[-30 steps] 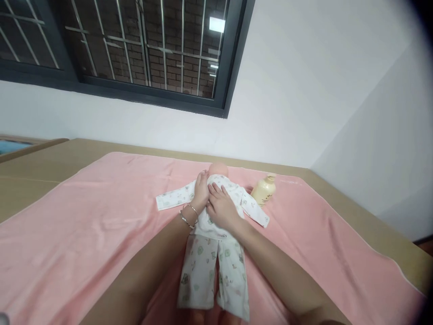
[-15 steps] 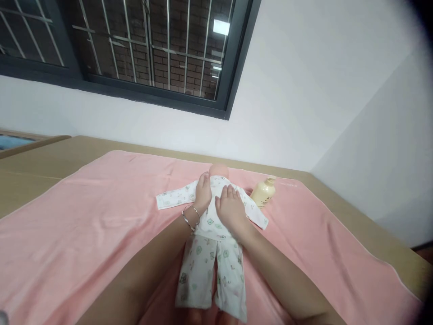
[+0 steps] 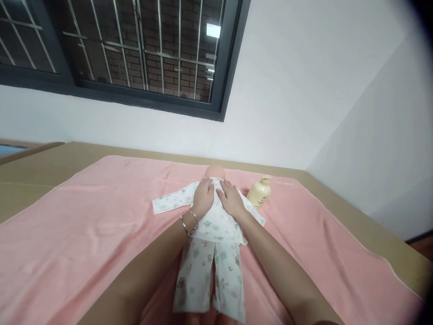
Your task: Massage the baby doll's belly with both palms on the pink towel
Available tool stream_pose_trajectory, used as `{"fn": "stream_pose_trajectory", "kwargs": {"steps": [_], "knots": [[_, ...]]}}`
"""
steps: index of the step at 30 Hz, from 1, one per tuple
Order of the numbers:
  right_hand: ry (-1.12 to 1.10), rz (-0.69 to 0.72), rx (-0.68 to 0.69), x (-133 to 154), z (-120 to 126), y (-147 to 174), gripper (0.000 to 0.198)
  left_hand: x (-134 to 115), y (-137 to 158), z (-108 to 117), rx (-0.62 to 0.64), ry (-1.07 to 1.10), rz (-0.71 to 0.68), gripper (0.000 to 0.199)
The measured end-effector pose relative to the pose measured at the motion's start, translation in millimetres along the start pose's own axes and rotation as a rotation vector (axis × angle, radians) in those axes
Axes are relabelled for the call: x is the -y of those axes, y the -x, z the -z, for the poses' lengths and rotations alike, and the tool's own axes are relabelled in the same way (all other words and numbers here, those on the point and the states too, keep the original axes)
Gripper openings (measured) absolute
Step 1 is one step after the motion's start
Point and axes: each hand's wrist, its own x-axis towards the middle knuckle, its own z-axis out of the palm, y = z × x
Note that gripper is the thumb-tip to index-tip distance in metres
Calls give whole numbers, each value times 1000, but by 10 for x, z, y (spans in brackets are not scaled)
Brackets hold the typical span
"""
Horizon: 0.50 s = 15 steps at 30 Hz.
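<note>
Fingers (image 3: 205, 184) extended and gripping nothing, my left hand (image 3: 203, 199) and right hand (image 3: 233, 201) rest on the doll (image 3: 216, 225), its head towards the far edge of the worktop (image 3: 89, 148), where I reckon a careless rightward sweep could topple the bottle (image 3: 260, 193) beside it.

— Can you read any writing here?
— None. The pale yellow bottle (image 3: 260, 193), right of centre in the frame, bears a few dark marks on its front, too small and blurred to make out.
— And the white shirt (image 3: 216, 222), mid-frame?
— A small scattered print; whether it includes letters, I cannot tell.
</note>
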Motion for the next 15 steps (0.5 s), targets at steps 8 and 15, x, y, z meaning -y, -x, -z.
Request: {"fn": "stream_pose_trajectory", "kwargs": {"steps": [8,15], "knots": [[-32,170,-77,148,38,73,40,18,-12,16,88,-334,-108,39],[-44,-53,35,-145,-17,-85,60,84,-130,94,281,-526,122,57]]}}
